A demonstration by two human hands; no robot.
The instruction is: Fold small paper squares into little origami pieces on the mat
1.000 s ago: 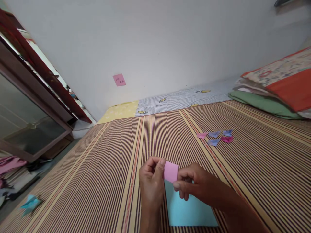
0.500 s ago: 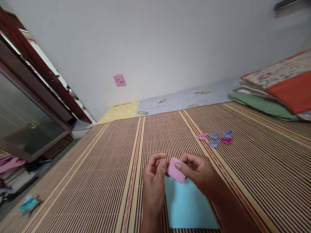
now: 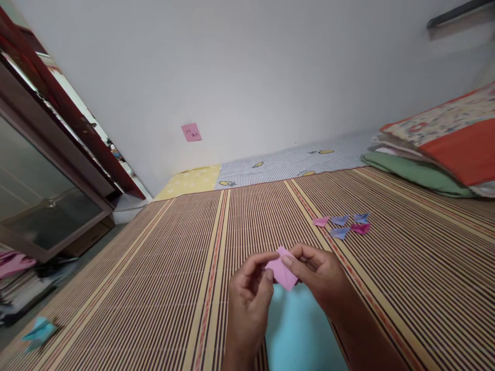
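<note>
A small folded square of pink paper is held between both hands, one corner pointing down. My left hand grips its left corner, with the thumb in front and the index finger along the upper left edge. On the right side, my right hand pinches the paper, thumb on its face and the other fingers curled behind. Below the hands lies a light blue sheet of paper on the striped mat, partly covered by my right forearm.
Several small folded paper pieces, among them a magenta one, lie ahead to the right. A crumpled turquoise paper piece sits far left. Stacked bedding stands at the right by the wall, where a pink note is stuck.
My left thumb and index finger have moved in onto the pink paper's left corner. The paper has turned slightly, its corner now pointing down. My right hand keeps its pinch.
</note>
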